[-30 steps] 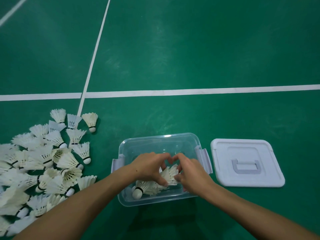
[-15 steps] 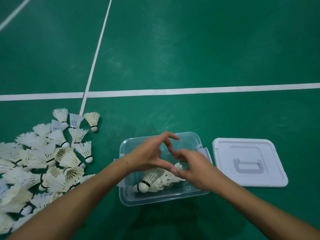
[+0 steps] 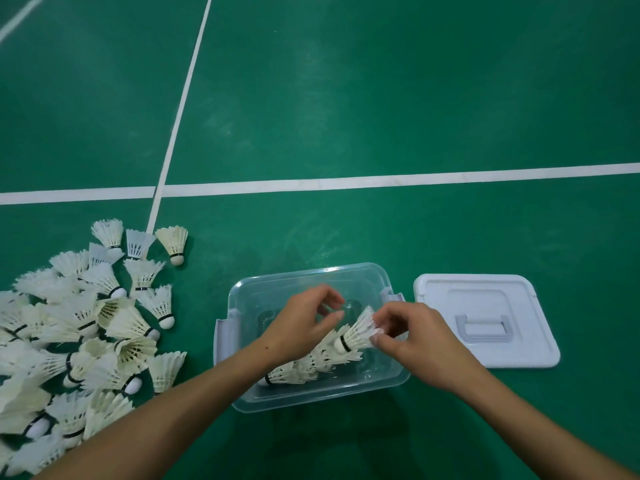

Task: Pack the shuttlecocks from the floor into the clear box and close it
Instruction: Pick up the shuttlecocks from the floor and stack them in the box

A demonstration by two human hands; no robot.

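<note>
Packing under way: right hand pinches a shuttlecock over the clear box; left hand loosely curled, empty. Next, nest it into the stack.

— Underfoot? Green court floor, faintly scuffed and glossy.
— Markings? White line crossing from left edge to right edge. Thinner white line slanting down from the far edge, meeting the first left of centre. Third white stripe clipping the far left corner.
</note>
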